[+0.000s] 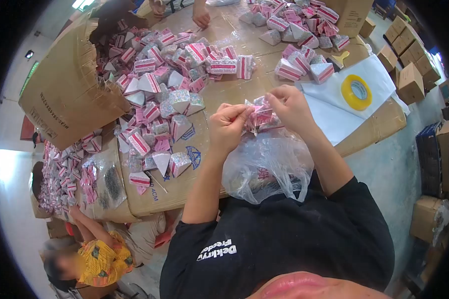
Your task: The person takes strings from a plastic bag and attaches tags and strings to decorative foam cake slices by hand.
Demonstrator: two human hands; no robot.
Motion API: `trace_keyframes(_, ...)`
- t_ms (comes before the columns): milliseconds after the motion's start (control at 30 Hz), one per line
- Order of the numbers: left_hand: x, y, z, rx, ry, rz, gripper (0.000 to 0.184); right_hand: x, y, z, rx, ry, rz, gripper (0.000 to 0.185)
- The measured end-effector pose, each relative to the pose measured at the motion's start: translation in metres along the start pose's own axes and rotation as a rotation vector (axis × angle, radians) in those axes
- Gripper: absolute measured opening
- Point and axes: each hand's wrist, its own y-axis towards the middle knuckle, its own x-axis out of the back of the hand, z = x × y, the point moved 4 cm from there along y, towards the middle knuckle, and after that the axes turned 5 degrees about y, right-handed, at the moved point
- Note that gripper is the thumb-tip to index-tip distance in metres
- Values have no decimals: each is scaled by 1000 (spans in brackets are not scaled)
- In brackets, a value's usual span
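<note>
Over the near edge of the table, my left hand (227,125) pinches the side of a small pink packet (262,115) in clear plastic. My right hand (292,107) is at the packet's other side, its fingers curled and pressed at the upper edge; part of the packet is hidden behind them. Just below both hands a thin clear plastic bag (267,164) lies against my front, with things inside that I cannot make out. Nearest beyond my hands are wrapped cake-slice-shaped wedges (245,67), white with pink bands.
A big heap of wedges (157,74) spreads from a torn carton (60,89) at the left. More wedges (297,30) lie at the back. Yellow tape (356,92) rests on white sheets (334,114) at the right. Other people's hands (201,16) work at the far side; a person (102,256) sits lower left.
</note>
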Motion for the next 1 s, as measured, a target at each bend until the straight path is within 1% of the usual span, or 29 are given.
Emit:
trace_keyframes(67,0,0,-2,-64,30,7,14,1,1,7,-42,-5,18,29)
trace_keyframes(100,0,0,-3,-63,29,17,14,-3,3,8,-56,8,108,29)
trace_keyframes(133,0,-1,-6,-105,72,8,13,-8,5,8,-71,21,200,29)
trace_keyframes(167,0,-1,-8,-149,115,-3,13,-16,4,3,-216,122,285,31)
trace_keyframes(200,-1,-1,-8,-149,113,2,13,-19,5,4,-219,123,282,31)
trace_keyframes(267,0,-3,-9,-212,176,-29,13,-26,2,2,-352,248,344,31)
trace_keyframes(400,3,-4,-16,-257,193,-51,12,-28,4,6,-406,313,351,29)
trace_keyframes(467,4,-4,-21,-320,265,-71,12,-28,5,7,-371,452,314,29)
trace_keyframes(567,4,-5,-26,-329,280,-76,11,-22,7,19,-369,520,259,27)
trace_keyframes(700,3,-6,-20,-321,276,-71,11,-28,9,0,-393,624,206,24)
trace_keyframes(767,3,-5,-17,-281,247,-64,11,-31,11,2,-393,1106,167,19)
trace_keyframes(800,2,-3,-16,-287,247,-67,11,-31,11,7,-437,1231,145,13)
trace_keyframes(833,2,-3,-15,-268,233,-62,12,-33,10,11,-439,1231,145,13)
trace_keyframes(900,2,-3,-14,-254,221,-59,12,-34,11,17,-466,1426,79,12)
trace_keyframes(933,1,-3,-13,-236,202,-49,12,-37,12,15,-464,1426,82,12)
trace_keyframes(1000,0,0,-13,-232,182,-44,12,-42,14,12,-459,1603,150,12)
